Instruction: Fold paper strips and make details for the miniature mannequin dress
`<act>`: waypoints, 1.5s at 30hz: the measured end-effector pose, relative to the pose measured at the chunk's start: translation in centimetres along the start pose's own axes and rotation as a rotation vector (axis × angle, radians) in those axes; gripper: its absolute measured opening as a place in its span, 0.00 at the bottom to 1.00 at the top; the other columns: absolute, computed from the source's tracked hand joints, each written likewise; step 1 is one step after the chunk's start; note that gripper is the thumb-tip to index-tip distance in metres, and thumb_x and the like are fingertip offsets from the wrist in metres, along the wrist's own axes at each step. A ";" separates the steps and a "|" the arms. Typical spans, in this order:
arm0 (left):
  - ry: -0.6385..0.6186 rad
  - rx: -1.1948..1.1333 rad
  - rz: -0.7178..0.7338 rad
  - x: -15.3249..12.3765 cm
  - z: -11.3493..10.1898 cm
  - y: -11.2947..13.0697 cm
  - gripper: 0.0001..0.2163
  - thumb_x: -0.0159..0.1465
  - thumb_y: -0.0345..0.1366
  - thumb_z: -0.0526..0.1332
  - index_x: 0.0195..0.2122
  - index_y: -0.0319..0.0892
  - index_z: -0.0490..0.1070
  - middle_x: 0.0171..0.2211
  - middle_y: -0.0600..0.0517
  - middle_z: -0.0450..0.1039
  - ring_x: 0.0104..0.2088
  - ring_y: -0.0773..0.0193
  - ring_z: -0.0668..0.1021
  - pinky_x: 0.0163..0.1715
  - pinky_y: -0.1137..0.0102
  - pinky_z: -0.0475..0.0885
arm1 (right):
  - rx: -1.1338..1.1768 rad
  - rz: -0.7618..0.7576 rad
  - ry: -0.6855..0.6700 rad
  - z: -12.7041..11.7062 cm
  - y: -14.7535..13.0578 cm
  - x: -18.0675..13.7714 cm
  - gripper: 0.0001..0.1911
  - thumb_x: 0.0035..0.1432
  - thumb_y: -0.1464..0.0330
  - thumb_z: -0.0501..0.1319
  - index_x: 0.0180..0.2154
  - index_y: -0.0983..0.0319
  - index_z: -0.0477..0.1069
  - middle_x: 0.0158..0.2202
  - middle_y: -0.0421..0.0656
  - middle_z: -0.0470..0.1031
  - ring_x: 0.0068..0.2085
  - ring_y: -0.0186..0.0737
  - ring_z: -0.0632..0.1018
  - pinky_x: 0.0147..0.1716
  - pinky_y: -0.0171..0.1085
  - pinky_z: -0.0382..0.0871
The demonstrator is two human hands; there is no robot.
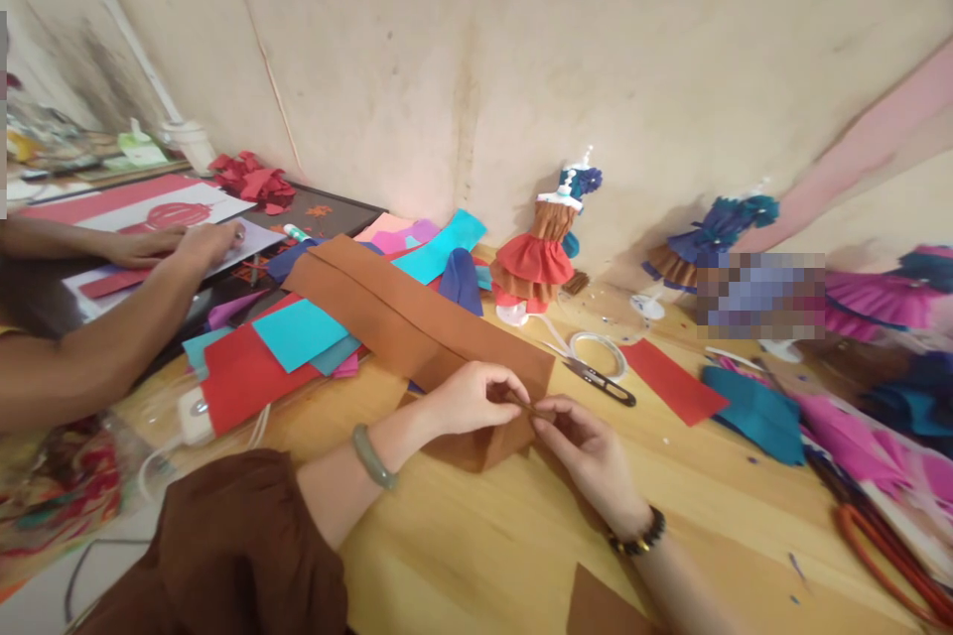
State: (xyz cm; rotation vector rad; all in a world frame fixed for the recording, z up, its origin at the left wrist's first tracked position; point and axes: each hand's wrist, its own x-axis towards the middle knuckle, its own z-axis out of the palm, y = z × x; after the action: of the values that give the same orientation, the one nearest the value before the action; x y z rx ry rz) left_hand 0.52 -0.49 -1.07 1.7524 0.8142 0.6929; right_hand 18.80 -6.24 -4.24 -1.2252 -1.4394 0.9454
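A long brown paper strip (417, 317) with a fold line along it lies slantwise over the wooden table. At its near end, my left hand (476, 397) pinches the edge between thumb and fingers. Close beside it, my right hand (581, 437) pinches the same edge, the fingertips of both hands almost meeting. Part of the strip hangs folded beneath my left hand. Just beyond my hands rest black thread snips (602, 382) and a roll of white tape (598, 355). Another brown piece (607, 603) lies by my right forearm.
Small dress forms in paper dresses, one red and brown (534, 263), stand along the wall. Red paper (674, 382), teal paper (751, 414) and orange-handled scissors (885, 556) lie at right. Coloured sheets and a power strip (196, 415) are at left, where another person's hands (186, 243) work on paper.
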 end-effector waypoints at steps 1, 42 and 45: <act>0.003 0.013 0.001 0.0 -0.1 0.0 0.08 0.53 0.29 0.60 0.34 0.37 0.75 0.27 0.53 0.72 0.27 0.69 0.72 0.29 0.75 0.66 | -0.004 0.001 0.010 0.1 0.0 0.0 0.11 0.50 0.62 0.64 0.34 0.61 0.73 0.32 0.43 0.74 0.31 0.38 0.73 0.30 0.35 0.68; 0.020 0.060 0.000 0.2 -0.3 0.2 0.08 0.55 0.34 0.61 0.34 0.37 0.76 0.32 0.49 0.78 0.33 0.64 0.77 0.34 0.73 0.70 | 0.017 -0.028 -0.026 0.1 -0.1 0.2 0.19 0.52 0.61 0.63 0.47 0.59 0.71 0.45 0.47 0.74 0.43 0.44 0.75 0.42 0.41 0.70; 0.004 0.063 0.020 0.2 -0.1 0.2 0.08 0.54 0.33 0.61 0.34 0.37 0.76 0.32 0.49 0.78 0.33 0.64 0.77 0.34 0.73 0.70 | -0.013 -0.043 -0.049 0.3 0.0 0.2 0.13 0.54 0.62 0.61 0.40 0.60 0.74 0.39 0.46 0.76 0.40 0.43 0.76 0.41 0.40 0.70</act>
State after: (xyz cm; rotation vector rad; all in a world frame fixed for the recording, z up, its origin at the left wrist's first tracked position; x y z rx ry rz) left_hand 0.55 -0.33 -0.81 1.8187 0.8302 0.6905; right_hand 18.52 -5.99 -4.28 -1.1829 -1.5068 0.9435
